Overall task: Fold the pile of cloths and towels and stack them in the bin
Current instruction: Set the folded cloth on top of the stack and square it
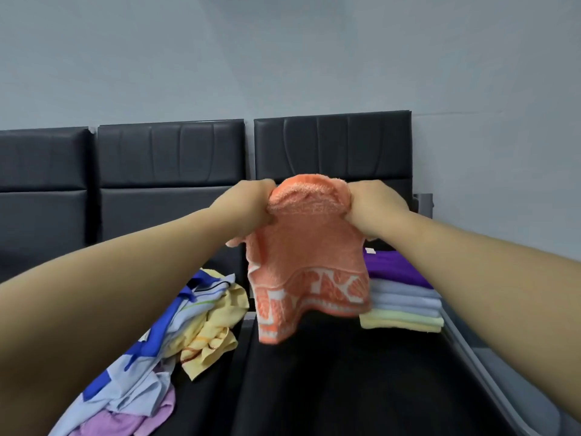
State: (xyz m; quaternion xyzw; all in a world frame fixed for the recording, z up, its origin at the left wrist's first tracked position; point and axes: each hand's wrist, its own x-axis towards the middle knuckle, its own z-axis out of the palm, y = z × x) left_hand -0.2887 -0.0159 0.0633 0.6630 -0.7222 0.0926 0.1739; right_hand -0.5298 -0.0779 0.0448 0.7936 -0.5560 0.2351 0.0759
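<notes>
An orange towel point(306, 253) with a white patterned border hangs in the air over the black seat. My left hand point(248, 204) grips its upper left edge and my right hand point(374, 204) grips its upper right edge, both fists closed on the cloth. At the lower left lies a loose pile of cloths point(169, 335): blue and white, yellow, pale blue, lilac. At the right sits a stack of folded cloths point(404, 297), purple on top, pale blue below, light yellow at the bottom. No bin is recognisable.
Black padded seats point(330, 382) with upright backrests point(169, 152) run along a grey wall. A grey metal armrest or frame point(490, 376) borders the right seat beside the folded stack.
</notes>
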